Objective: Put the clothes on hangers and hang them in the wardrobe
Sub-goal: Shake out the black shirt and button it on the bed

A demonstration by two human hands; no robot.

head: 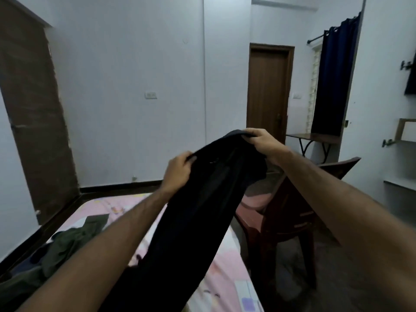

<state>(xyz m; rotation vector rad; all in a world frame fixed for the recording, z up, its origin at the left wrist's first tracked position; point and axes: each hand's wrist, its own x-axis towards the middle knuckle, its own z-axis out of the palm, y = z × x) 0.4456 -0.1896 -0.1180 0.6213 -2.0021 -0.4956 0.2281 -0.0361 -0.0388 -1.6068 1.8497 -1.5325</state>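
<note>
A long black garment (pixel 198 210), apparently trousers, hangs from both my hands over the bed. My left hand (pixel 179 170) grips its top edge on the left side. My right hand (pixel 262 140) grips the same edge further right and higher. The cloth trails down toward the bottom of the view. An olive green garment (pixel 72 242) lies crumpled on the pink bedsheet (pixel 227 273) at the lower left, beside other dark clothes. No hanger is visible. A tall brown wooden panel (pixel 33 104), perhaps a wardrobe door, stands at the left.
A dark red plastic chair (pixel 290 212) stands right of the bed. Behind it are a small wooden table (pixel 315 138), a brown door (pixel 269 91) and a dark blue curtain (pixel 333 79). Shelves (pixel 403 136) line the right wall.
</note>
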